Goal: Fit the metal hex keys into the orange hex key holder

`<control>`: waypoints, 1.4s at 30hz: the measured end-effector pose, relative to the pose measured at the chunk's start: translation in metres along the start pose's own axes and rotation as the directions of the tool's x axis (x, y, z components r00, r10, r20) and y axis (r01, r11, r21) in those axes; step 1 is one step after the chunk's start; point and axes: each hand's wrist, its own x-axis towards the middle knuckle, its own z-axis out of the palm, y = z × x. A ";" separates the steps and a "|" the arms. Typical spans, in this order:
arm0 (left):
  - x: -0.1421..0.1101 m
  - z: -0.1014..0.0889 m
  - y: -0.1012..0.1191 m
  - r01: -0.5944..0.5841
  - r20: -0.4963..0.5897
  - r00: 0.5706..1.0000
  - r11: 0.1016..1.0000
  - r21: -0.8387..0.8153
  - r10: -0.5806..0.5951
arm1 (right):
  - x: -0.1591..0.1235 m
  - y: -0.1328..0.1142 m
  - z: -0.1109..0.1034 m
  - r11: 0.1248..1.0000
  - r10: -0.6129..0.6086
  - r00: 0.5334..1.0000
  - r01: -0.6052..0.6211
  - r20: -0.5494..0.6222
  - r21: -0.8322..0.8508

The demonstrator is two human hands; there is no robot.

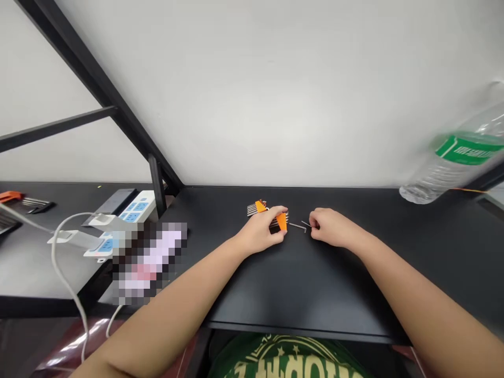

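Note:
My left hand (262, 231) is closed around an orange holder (282, 221) with several metal hex keys (252, 210) in it, low over the black table. My right hand (328, 227) pinches a thin metal hex key (306, 224) by one end, and its tip points left toward the holder. Between the two hands a loose L-shaped hex key (298, 227) lies on the tabletop, its short bend nearest my right hand. My right fingers hide part of the key they grip.
A clear plastic bottle (452, 157) with a green label stands at the right. To the left are a white power strip (137, 207) with plugs and cables, a pixelated object (151, 262), and a black frame (156, 184). Another orange-handled item (11, 196) lies far left.

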 end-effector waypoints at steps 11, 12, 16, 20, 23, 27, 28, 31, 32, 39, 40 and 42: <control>-0.001 -0.003 0.002 0.045 -0.024 0.999 0.990 -0.131 -0.049 | 0.000 -0.012 0.009 0.873 -0.331 0.930 0.365 -0.157 0.322; -0.001 -0.001 0.002 0.036 -0.035 0.999 0.987 -0.160 -0.042 | 0.000 -0.011 0.009 0.878 -0.334 0.930 0.366 -0.154 0.308; -0.002 0.004 0.002 0.004 -0.072 0.997 0.972 -0.236 -0.021 | -0.005 -0.011 0.006 0.886 -0.390 0.909 0.414 -0.149 0.209; -0.002 0.003 0.004 -0.017 -0.087 0.996 0.966 -0.259 -0.005 | -0.010 -0.017 0.000 0.880 -0.413 0.893 0.441 -0.176 0.174; -0.002 -0.002 0.007 -0.015 -0.025 1.000 0.967 -0.253 0.009 | -0.012 -0.020 -0.003 0.886 -0.436 0.887 0.452 -0.151 0.099; -0.003 -0.005 0.009 -0.011 0.041 0.999 0.973 -0.229 0.020 | -0.016 -0.020 -0.005 0.881 -0.470 0.875 0.472 -0.114 -0.012; -0.003 -0.005 0.009 -0.005 0.045 0.999 0.974 -0.228 0.016 | -0.017 -0.020 -0.006 0.881 -0.472 0.875 0.472 -0.109 -0.027; -0.002 -0.004 0.010 0.012 0.061 0.998 0.971 -0.238 0.002 | -0.021 -0.022 -0.007 0.894 -0.448 0.888 0.443 -0.107 -0.071; -0.001 -0.004 0.010 0.014 0.067 0.998 0.973 -0.231 0.002 | -0.023 -0.024 -0.008 0.901 -0.431 0.896 0.423 -0.106 -0.095; -0.002 -0.004 0.014 -0.018 0.074 0.997 0.999 -0.027 0.020 | -0.024 -0.033 -0.010 0.920 -0.380 0.916 0.361 -0.127 -0.151; -0.002 -0.004 0.014 -0.030 0.081 0.996 0.999 -0.023 0.032 | -0.022 -0.034 -0.009 0.921 -0.387 0.913 0.376 -0.130 -0.104; -0.003 -0.003 0.016 -0.055 0.084 0.995 0.998 -0.026 0.057 | -0.018 -0.037 -0.005 0.913 -0.401 0.905 0.407 -0.141 0.017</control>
